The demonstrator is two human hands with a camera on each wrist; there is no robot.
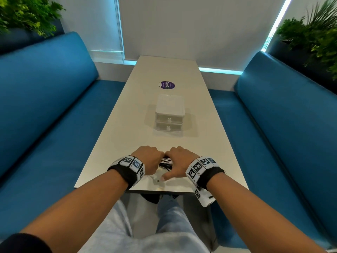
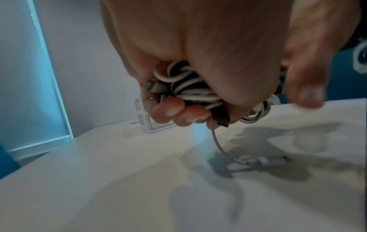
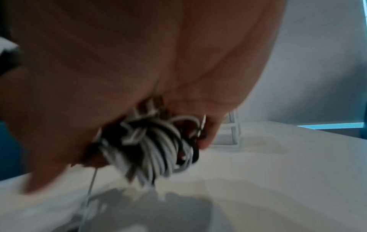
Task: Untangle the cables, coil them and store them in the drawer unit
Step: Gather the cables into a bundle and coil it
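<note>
A tangled bundle of white and black cables (image 1: 165,163) is held just above the near end of the white table (image 1: 127,125). My left hand (image 1: 148,157) grips the bundle (image 2: 188,91) with curled fingers. My right hand (image 1: 179,161) clasps the same bundle (image 3: 151,144) from the other side, thumb stretched toward me. One white cable end with a plug (image 2: 262,162) trails down onto the tabletop. The small translucent white drawer unit (image 1: 170,114) stands at mid-table, both drawers pushed in.
A round purple sticker (image 1: 168,85) lies beyond the drawer unit. Blue benches (image 1: 54,115) run along both sides of the table. Potted plants (image 1: 313,37) stand behind the bench backs. A white wall closes the far end.
</note>
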